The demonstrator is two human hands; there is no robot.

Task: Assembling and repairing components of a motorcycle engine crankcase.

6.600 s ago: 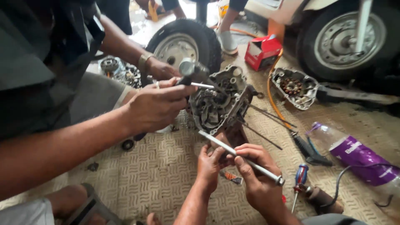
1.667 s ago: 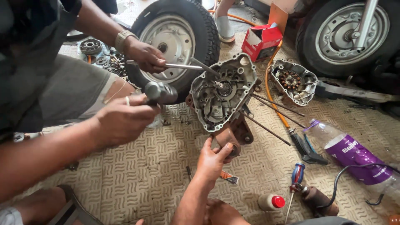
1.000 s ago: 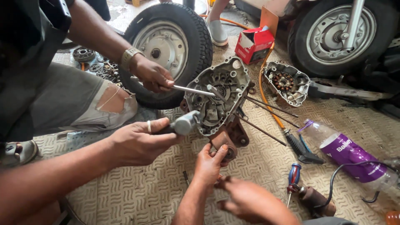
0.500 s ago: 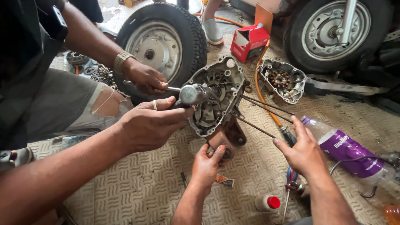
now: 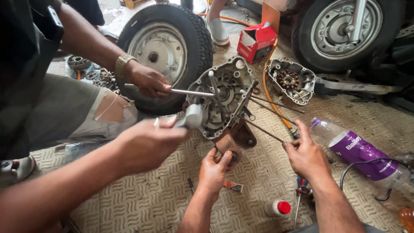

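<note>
Bare grey metal is what the left hand [image 5: 214,169] closes on: it grips the lower rusty bracket of the engine case [image 5: 222,101] and keeps the case standing upright on the ribbed floor mat [image 5: 142,203]. The right hand [image 5: 307,156] rests open on the mat just beside the case, with the fingers spread near a thin long rod [image 5: 269,131] that comes out of the case; it holds nothing that I can see.

A co-worker's hand [image 5: 146,144] holds a hammer [image 5: 189,117] close to the case, and the co-worker's other hand [image 5: 148,80] holds a steel punch [image 5: 172,91] with its tip against the inside of the case. I judge that the work is in the middle: the side cover [image 5: 291,80] with its coil already lies apart on the mat, the case is open and its inner parts show, but the part under the punch is not yet out, and several rods are still in the case.

For containers, a red cardboard box [image 5: 257,41] stands open behind the case; what is inside I cannot tell. A clear plastic bottle [image 5: 360,153] with a purple label lies on its side at the right and looks nearly empty. A small white bottle [image 5: 277,208] with a red cap lies near the right forearm.
</note>
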